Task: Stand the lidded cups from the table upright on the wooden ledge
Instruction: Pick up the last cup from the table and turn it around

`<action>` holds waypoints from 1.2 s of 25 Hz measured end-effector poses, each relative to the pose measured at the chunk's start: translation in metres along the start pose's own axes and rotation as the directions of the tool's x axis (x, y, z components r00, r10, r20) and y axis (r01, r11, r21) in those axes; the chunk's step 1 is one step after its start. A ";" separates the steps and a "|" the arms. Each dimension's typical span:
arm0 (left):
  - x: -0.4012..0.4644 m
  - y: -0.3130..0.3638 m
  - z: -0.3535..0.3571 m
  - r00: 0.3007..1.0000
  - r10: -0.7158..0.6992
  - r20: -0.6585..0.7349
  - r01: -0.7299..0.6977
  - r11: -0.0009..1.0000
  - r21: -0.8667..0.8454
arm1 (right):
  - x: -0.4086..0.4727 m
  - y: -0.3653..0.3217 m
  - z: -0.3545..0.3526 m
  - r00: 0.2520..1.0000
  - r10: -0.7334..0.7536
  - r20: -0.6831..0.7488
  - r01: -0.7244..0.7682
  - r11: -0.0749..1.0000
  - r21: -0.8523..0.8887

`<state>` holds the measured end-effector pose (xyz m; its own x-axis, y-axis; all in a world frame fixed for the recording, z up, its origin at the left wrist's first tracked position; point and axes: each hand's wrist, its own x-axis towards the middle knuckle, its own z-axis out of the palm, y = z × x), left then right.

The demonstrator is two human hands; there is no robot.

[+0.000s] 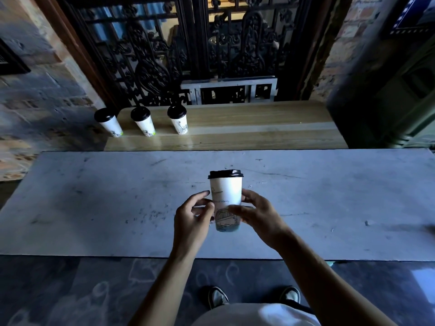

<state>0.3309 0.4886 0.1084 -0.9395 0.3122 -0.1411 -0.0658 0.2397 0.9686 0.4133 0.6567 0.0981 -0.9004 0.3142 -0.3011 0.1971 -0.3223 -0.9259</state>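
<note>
left hand [193,217], right hand [259,215] snug around lidded cup [226,187] over scuffed table [94,196]; wooden ledge [259,123], iron grille [153,55] behind

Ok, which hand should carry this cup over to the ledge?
Right, probably. The right hand wraps the cup low down, thumb across the front; the left hand holds only its side by fingertips. The free ledge lies straight ahead, right of the three standing cups.

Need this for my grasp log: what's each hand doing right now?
Left hand: holding the lidded cup, fingertips on its left side.
Right hand: holding the same cup, fingers curled round its front.
</note>
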 end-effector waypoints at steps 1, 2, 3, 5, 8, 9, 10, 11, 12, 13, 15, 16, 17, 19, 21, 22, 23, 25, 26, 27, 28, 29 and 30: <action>-0.001 0.001 0.000 1.000 -0.006 0.015 0.006 1.000 -0.022 | 0.001 0.000 -0.001 1.000 0.007 -0.010 -0.007 1.000 0.018; -0.001 0.001 0.001 0.999 -0.004 0.034 0.005 0.999 -0.039 | 0.002 0.000 -0.001 1.000 0.019 -0.019 -0.018 0.998 0.061; -0.001 0.000 0.001 0.998 0.002 0.055 0.001 0.999 -0.050 | 0.002 -0.001 -0.001 0.999 0.032 -0.025 -0.029 0.994 0.108; 0.000 0.000 0.001 0.996 0.017 0.084 -0.012 0.998 -0.065 | 0.004 -0.001 -0.001 0.998 0.045 -0.041 -0.039 0.987 0.153; 0.001 0.000 0.002 0.996 0.013 0.084 -0.008 0.998 -0.058 | 0.006 -0.002 -0.005 0.997 0.064 -0.052 -0.053 0.981 0.188; 0.001 0.001 0.001 0.997 0.008 0.081 -0.004 0.999 -0.048 | 0.007 -0.003 -0.005 0.995 0.070 -0.065 -0.057 0.980 0.189; 0.001 0.001 0.001 0.997 0.008 0.081 -0.005 1.000 -0.028 | 0.007 -0.004 -0.006 0.995 0.069 -0.075 -0.054 0.981 0.186; 0.002 0.002 0.001 0.997 0.016 0.078 -0.017 1.000 0.006 | 0.008 -0.003 -0.007 0.994 0.067 -0.082 -0.051 0.982 0.181; 0.002 0.002 0.001 0.997 0.032 0.070 -0.035 0.998 0.046 | 0.008 -0.003 -0.007 0.994 0.067 -0.087 -0.050 0.982 0.182; 0.002 0.001 0.001 0.997 0.050 0.056 -0.055 0.995 0.079 | 0.008 -0.002 -0.007 0.994 0.069 -0.089 -0.052 0.982 0.183; 0.002 0.002 0.000 0.997 0.075 0.025 -0.078 0.991 0.111 | 0.008 -0.001 -0.006 0.995 0.075 -0.066 -0.062 0.981 0.182; 0.003 0.002 0.000 0.997 0.074 0.017 -0.075 0.991 0.114 | 0.008 -0.002 -0.006 0.997 0.071 -0.040 -0.064 0.984 0.168; 0.003 0.003 -0.001 0.998 0.067 0.015 -0.068 0.992 0.107 | 0.007 -0.002 -0.007 0.998 0.062 -0.017 -0.059 0.988 0.141; 0.003 0.004 -0.002 0.999 0.032 0.019 -0.033 0.997 0.071 | 0.007 -0.003 -0.008 0.999 0.045 0.016 -0.046 0.994 0.096; 0.004 0.002 -0.001 0.999 -0.024 0.040 0.024 1.000 0.004 | 0.008 -0.001 -0.009 0.999 0.049 0.003 -0.049 0.991 0.126; 0.004 0.001 0.000 0.998 -0.036 0.049 0.037 0.999 -0.020 | 0.008 0.000 -0.009 0.998 0.058 -0.015 -0.055 0.984 0.167; 0.004 0.000 0.001 0.998 -0.038 0.054 0.039 0.999 -0.031 | 0.009 0.001 -0.011 0.997 0.065 -0.030 -0.058 0.977 0.207; 0.004 0.000 0.004 0.998 -0.033 0.049 0.035 0.999 -0.026 | 0.010 0.000 -0.015 0.998 0.057 -0.038 -0.048 0.979 0.196; 0.005 0.000 0.005 0.998 -0.034 0.048 0.036 0.999 -0.022 | 0.011 -0.001 -0.018 0.998 0.042 -0.036 -0.036 0.987 0.156; 0.005 0.000 0.006 0.998 -0.042 0.052 0.043 0.999 -0.021 | 0.012 -0.001 -0.021 0.999 0.024 -0.031 -0.019 0.991 0.133; 0.006 -0.002 0.008 0.997 -0.053 0.063 0.054 0.998 -0.021 | 0.013 -0.001 -0.025 1.000 0.013 -0.026 -0.010 0.991 0.131; 0.007 -0.004 0.009 0.995 -0.064 0.076 0.066 0.998 -0.020 | 0.013 -0.002 -0.028 0.999 0.020 -0.028 -0.015 0.989 0.146; 0.010 -0.006 0.013 0.994 -0.067 0.087 0.068 0.998 -0.009 | 0.014 -0.002 -0.031 0.999 0.028 -0.033 -0.023 0.989 0.149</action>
<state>0.3266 0.5017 0.0990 -0.9000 0.3745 -0.2231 -0.1327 0.2520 0.9586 0.4120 0.6893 0.0891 -0.8810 0.3348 -0.3342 0.1574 -0.4587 -0.8745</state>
